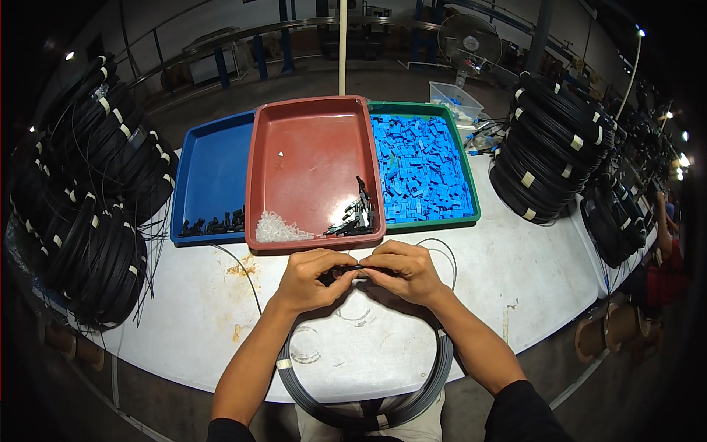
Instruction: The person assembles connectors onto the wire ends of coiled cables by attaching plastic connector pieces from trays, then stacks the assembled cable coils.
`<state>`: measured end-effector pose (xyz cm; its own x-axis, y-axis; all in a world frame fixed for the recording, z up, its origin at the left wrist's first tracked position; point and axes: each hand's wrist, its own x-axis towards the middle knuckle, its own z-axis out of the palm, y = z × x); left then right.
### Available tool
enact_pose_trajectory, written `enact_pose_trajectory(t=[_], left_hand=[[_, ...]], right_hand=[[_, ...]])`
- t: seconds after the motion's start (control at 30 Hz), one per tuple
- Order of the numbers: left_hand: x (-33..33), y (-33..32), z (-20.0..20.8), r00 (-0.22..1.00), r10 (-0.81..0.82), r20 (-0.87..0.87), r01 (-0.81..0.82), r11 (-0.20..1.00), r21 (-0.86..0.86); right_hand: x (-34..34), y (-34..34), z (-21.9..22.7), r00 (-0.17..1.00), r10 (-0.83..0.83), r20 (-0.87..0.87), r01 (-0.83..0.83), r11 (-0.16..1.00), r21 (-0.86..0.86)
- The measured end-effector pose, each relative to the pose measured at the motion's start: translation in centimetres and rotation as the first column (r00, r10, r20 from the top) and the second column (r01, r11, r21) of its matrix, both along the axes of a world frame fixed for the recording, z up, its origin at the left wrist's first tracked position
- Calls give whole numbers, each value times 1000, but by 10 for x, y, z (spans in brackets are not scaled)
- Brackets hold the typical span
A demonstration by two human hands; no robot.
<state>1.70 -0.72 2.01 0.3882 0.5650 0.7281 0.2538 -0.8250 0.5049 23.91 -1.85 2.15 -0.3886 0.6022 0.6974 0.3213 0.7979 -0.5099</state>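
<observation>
Over the white table, just in front of the red tray, my left hand (313,278) and my right hand (406,272) meet fingertip to fingertip. A small black connector part (333,275) is pinched between the left thumb and fingers. The right thumb and forefinger close on its inner end, and what exactly lies under them is hidden. Below my wrists a coil of thin black cable (317,407) rests partly on the table and partly over my lap. Loose strands of it run up on both sides of my hands.
The red tray (309,169) holds clear small pieces (276,228) and black parts (359,214). A blue tray (213,158) stands left, a green tray (467,166) of blue clips (420,169) right. Stacked cable coils (96,250) rise at left, more coils (552,147) at right.
</observation>
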Motion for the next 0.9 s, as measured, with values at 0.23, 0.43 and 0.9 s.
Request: enact_pose_trajectory(t=[0.23, 0.43, 0.9], left_hand=[[-1, -1, 2, 999, -4, -42, 5, 1000, 12], [-4, -2, 2, 997, 69, 33, -62, 981, -186], [-1, -1, 2, 999, -12, 45, 19, 986, -164]], right_hand=[[0, -5, 6, 999, 9, 33, -8, 999, -52], [0, 1, 2, 997, -55, -52, 55, 998, -6], [1, 2, -1, 999, -30, -19, 32, 990, 136]])
